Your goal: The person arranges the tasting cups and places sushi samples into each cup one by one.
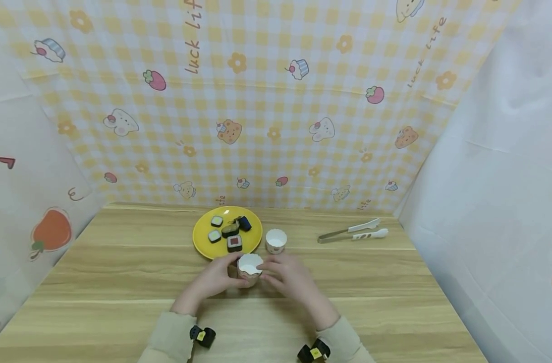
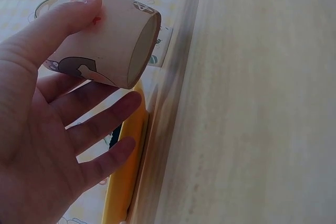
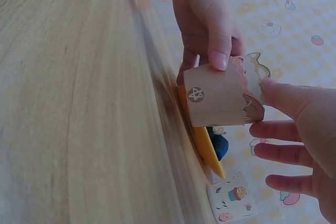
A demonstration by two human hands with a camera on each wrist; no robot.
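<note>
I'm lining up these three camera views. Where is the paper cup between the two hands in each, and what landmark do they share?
Head: just below centre, between the left hand and right hand; the paper cup is upright.
Left wrist: upper left, lying sideways in the picture under the left thumb.
Right wrist: right of centre, sideways, between both hands.
Shared landmark: the yellow plate, only partly visible in both wrist views.

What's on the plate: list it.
On the plate: two pale rolls, a red-centred roll, a tan-topped piece, and a dark blue piece with something stringy, too small to identify. They cover the surface beneath them; the left hand hides some near rim.
</note>
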